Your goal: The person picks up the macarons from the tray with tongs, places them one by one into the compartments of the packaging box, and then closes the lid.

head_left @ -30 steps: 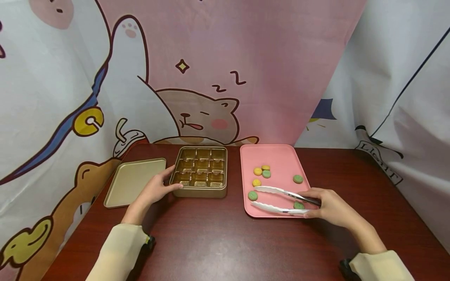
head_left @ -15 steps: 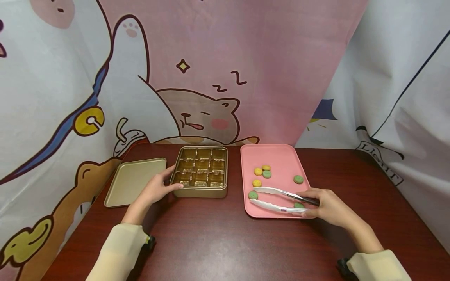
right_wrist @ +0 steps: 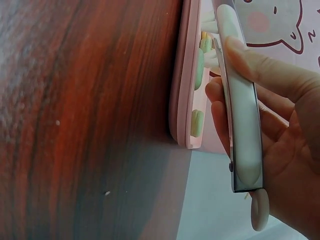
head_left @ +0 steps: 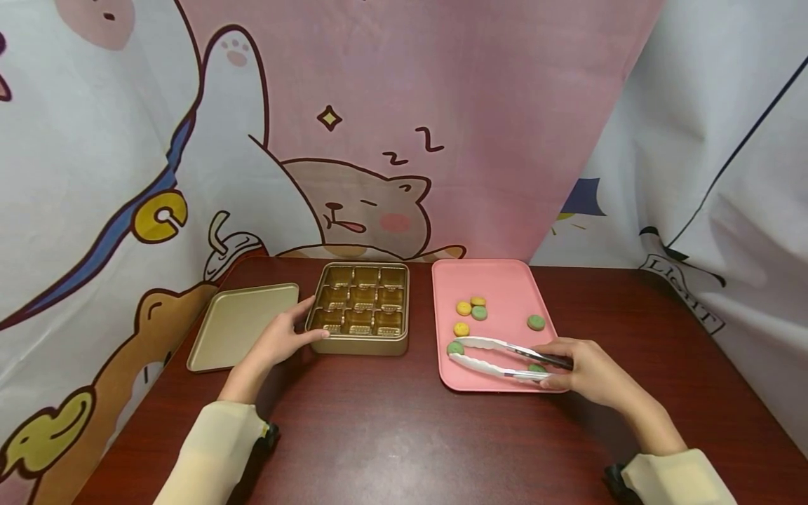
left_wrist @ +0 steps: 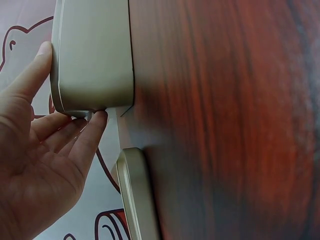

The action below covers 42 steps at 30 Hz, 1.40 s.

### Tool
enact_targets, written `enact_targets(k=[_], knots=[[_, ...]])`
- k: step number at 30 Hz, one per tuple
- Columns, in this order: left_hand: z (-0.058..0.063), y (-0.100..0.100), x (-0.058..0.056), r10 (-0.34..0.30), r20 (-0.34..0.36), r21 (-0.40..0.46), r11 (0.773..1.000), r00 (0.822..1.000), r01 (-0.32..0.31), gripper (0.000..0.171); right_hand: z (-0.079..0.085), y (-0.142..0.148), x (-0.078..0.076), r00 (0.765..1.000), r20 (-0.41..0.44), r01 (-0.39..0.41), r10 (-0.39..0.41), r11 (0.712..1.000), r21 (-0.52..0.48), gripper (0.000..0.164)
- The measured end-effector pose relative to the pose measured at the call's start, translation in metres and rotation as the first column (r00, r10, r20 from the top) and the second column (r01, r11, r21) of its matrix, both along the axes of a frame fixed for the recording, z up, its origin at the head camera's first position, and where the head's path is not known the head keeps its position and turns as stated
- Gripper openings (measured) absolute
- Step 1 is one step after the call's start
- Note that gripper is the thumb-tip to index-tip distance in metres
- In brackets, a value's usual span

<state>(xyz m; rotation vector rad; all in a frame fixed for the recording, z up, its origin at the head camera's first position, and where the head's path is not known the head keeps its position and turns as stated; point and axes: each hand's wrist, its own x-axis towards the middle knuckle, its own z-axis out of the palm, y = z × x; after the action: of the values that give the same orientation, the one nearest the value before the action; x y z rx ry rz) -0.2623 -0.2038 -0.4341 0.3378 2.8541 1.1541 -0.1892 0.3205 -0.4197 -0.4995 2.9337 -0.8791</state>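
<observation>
My left hand (head_left: 282,337) holds the near left corner of a gold tin (head_left: 360,346). Its thumb is at the front rim and its fingers are against the side wall, seen close in the left wrist view. The tin has a divided insert of bare compartments. My right hand (head_left: 596,372) grips a pair of tongs (head_left: 513,348), thumb on one arm and fingers on the other. The white scalloped tips reach left over a pink tray (head_left: 486,277), one on each side of a green macaron (head_left: 455,348). Another green macaron (head_left: 536,368) shows between the tong arms.
A flat gold lid (head_left: 243,326) lies left of the tin. Farther back on the tray sit a yellow macaron (head_left: 461,329), a small cluster with a green macaron (head_left: 479,313), and a lone green macaron (head_left: 536,322) at the right. A printed cloth (head_left: 492,140) hangs behind the table.
The tong tips have shifted slightly left and drawn closer together around the near left green macaron. My left hand stays at the tin's corner.
</observation>
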Motion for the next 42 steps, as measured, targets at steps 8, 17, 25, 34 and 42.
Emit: enact_targets(k=[8, 17, 25, 34, 42], knots=[[0.001, 0.001, 0.001, 0.001, 0.008, 0.003, 1.0, 1.0, -0.001, 0.086, 0.0, 0.001, 0.0, 0.999, -0.034, -0.014, 0.014, 1.0, 0.009, 0.049], [0.003, 0.001, 0.003, -0.001, 0.007, 0.002, 1.0, 1.0, 0.001, 0.086, 0.001, 0.003, 0.001, 0.997, -0.075, -0.026, 0.026, 1.0, 0.008, 0.049], [0.002, 0.002, 0.003, -0.005, -0.014, 0.014, 1.0, 1.0, 0.006, 0.086, 0.003, 0.002, 0.0, 0.993, -0.112, -0.03, 0.031, 0.999, 0.013, 0.047], [0.003, 0.003, 0.005, -0.001, -0.016, 0.011, 1.0, 1.0, 0.002, 0.085, 0.01, -0.002, -0.003, 0.995, -0.103, -0.011, 0.012, 1.0, 0.009, 0.048], [0.002, 0.004, 0.005, -0.004, -0.016, 0.004, 1.0, 1.0, 0.004, 0.085, 0.016, -0.008, -0.006, 0.994, -0.112, -0.001, 0.001, 1.0, 0.003, 0.056]])
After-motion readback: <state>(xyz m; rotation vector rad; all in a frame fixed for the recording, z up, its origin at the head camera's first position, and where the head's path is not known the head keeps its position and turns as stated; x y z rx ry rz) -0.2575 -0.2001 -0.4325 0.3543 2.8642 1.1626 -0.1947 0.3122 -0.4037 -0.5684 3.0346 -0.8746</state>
